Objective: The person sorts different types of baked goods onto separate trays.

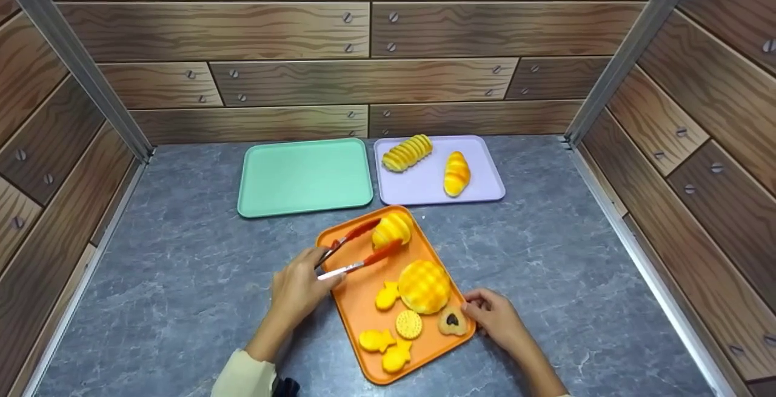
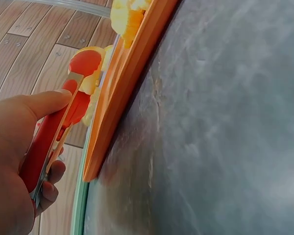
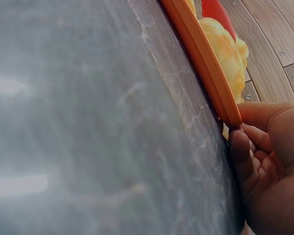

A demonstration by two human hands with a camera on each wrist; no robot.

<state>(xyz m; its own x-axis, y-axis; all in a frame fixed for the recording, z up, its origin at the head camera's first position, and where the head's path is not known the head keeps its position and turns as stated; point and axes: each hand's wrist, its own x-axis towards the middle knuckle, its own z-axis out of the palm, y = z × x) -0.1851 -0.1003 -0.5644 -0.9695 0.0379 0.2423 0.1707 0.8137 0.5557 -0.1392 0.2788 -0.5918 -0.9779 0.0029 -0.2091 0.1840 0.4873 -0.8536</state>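
My left hand point(image 1: 301, 283) grips red-tipped metal tongs point(image 1: 344, 271), thumb along one arm in the left wrist view. The two red tips stand on either side of a striped yellow bread roll point(image 1: 392, 230) at the far end of the orange tray point(image 1: 357, 291). At the tray's near right corner my right hand point(image 1: 498, 319) pinches the rim, thumb and fingers on it in the right wrist view. On the tray also lie a round checkered bun point(image 1: 424, 286), a round biscuit point(image 1: 409, 325), a heart-centred cookie point(image 1: 453, 321) and several yellow fish-shaped pieces point(image 1: 376, 340).
Behind the orange tray, a bare green tray point(image 1: 305, 177) stands to the left. Beside it, a lilac tray point(image 1: 424, 190) bears a ridged roll point(image 1: 407, 153) and a croissant point(image 1: 457, 174). Wood-patterned walls point(image 1: 291, 27) enclose the grey marbled table point(image 1: 176, 276) on three sides.
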